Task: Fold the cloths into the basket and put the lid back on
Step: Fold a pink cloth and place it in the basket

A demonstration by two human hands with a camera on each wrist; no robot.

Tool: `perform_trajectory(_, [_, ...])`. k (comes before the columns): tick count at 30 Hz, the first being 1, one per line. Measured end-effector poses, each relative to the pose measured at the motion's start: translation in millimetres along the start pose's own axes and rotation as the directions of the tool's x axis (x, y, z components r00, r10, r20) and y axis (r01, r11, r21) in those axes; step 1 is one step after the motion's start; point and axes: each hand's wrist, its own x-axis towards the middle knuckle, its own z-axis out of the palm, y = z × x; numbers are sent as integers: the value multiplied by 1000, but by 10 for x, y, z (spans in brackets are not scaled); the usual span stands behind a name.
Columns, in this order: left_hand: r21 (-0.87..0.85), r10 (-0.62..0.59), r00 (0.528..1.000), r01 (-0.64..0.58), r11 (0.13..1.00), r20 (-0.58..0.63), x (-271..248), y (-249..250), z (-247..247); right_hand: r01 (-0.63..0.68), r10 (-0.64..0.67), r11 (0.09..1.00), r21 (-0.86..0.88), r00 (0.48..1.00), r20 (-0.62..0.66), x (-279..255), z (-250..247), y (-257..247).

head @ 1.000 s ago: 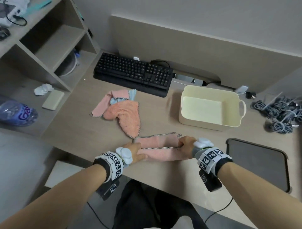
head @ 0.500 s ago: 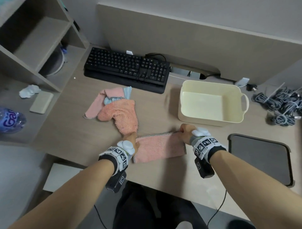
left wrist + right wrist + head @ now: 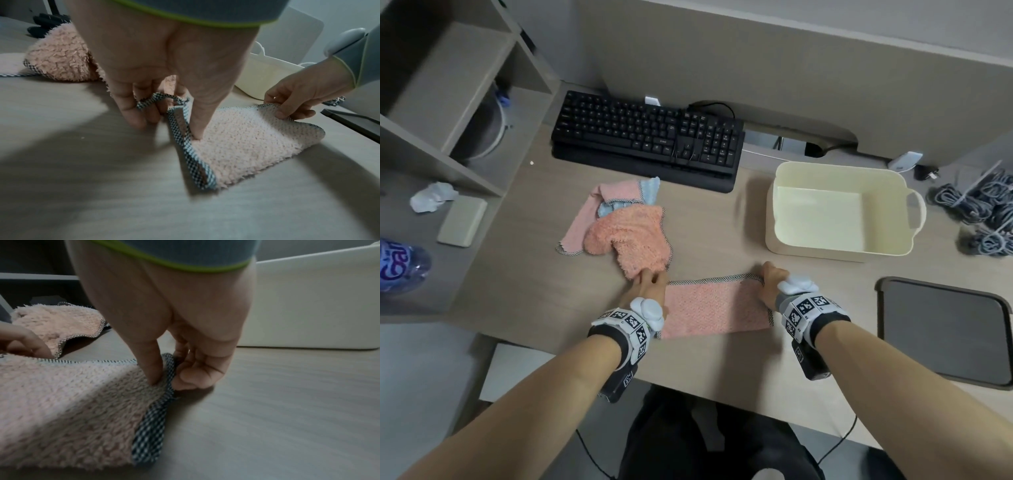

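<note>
The left hand [image 3: 650, 281] hides the pink cloth's [image 3: 717, 310] far left corner in the head view; its wrist view shows the grip pinching the checked hem there, thumb pressed on the pile. The right hand [image 3: 774, 279] likewise pinches the far right corner. The cloth lies flat on the counter [image 3: 739, 359], near the front edge. Just beyond the left hand lies a heap of cloths [image 3: 626, 229], its fluffy peach one almost touching the fingers. The cream basket [image 3: 839, 253] stands open beyond the right hand, apart from it, and the dark lid [image 3: 945, 329] lies flat to the right, cut off by the frame. A keyboard [image 3: 647, 133] sits at the back, tangled cables [image 3: 976, 209] far right.
</note>
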Motion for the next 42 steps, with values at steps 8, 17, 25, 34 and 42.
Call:
perform_trajectory(8, [-145, -98, 973, 129, 981, 207, 13, -47, -111, -62, 65, 997, -45, 995, 79, -103, -26, -53])
perform_trajectory(17, [-746, -224, 921, 391, 539, 320, -67, -68, -178, -23, 0, 944, 330, 998, 67, -140, -149, -121])
perform_trajectory(25, [-927, -137, 932, 354, 125, 337, -369, 162, -393, 149, -205, 831, 537, 978, 44, -457, -206, -573])
perform_trajectory(34, [-950, -24, 951, 305, -71, 307, -578, 354, -444, 249, -389, 774, 582, 913, 126, -633, 61, -917])
perform_trajectory(42, [-965, 32, 965, 261, 19, 261, -602, 259, -436, 197, -400, 759, 621, 893, 205, -706, 11, -891])
